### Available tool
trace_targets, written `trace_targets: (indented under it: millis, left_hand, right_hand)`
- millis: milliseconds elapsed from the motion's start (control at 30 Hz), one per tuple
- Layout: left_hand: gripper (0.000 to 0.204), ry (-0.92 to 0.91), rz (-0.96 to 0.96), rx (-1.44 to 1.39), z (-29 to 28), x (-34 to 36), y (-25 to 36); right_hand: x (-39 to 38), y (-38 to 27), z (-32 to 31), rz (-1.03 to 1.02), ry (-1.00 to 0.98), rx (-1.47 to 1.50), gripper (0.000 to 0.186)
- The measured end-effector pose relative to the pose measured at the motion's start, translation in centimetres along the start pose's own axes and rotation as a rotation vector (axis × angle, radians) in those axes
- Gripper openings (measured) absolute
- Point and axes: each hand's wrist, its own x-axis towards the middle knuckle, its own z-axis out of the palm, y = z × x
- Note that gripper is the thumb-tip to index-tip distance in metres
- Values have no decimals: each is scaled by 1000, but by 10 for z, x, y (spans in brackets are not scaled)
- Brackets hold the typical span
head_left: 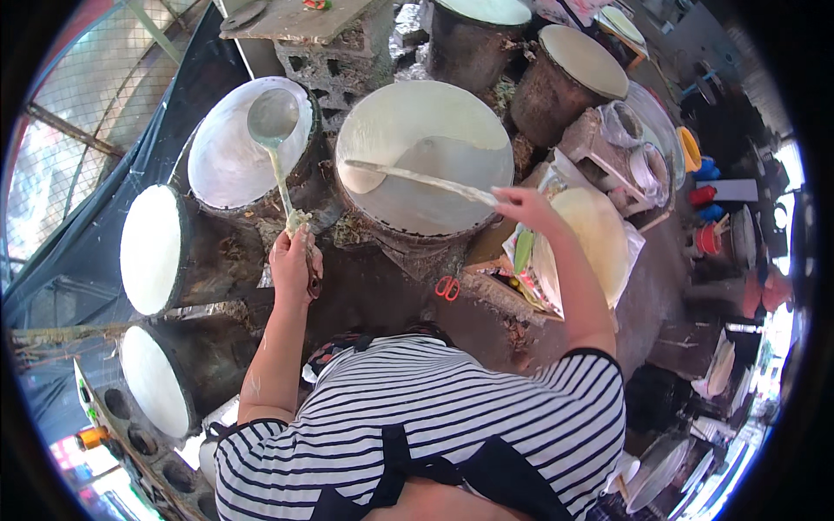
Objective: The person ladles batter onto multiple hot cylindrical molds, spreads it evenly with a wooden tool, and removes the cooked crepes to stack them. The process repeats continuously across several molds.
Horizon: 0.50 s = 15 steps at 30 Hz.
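Note:
My left hand (294, 262) is closed round the handle of a long metal ladle (273, 117). Its round bowl is over the white-lined pot (213, 161) at the left, and pale, lumpy residue clings to the handle near my fingers. My right hand (524, 208) grips one end of a long, thin, pale stick (417, 177). The stick reaches leftward across the round griddle (469, 117) in the middle. A pale film covers much of the griddle, with a greyer, shinier patch under and below the stick. Whether the stick touches the surface, I cannot tell.
Right of the griddle, a stack of thin round sheets (595, 239) lies on a wrapped support beside a green leaf-like piece (523, 251). Several dark drums with pale round tops stand around, including one at the left (152, 250). Red-handled scissors (447, 288) show below the griddle.

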Motion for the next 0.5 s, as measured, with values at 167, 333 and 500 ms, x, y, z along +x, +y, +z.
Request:
trace_targets:
  millis: [167,333,500]
  left_hand:
    - [15,-148,-23,9,-27,19,-3]
    - [16,-283,-85,17,-49,25,17]
    - [15,-361,-100,92,-87,35,34]
  right_hand:
    - [-44,-18,139,223,253,576,21]
    - [33,-191,257,308,244,1318,20]
    - [33,-221,335,316,421,1591,32]
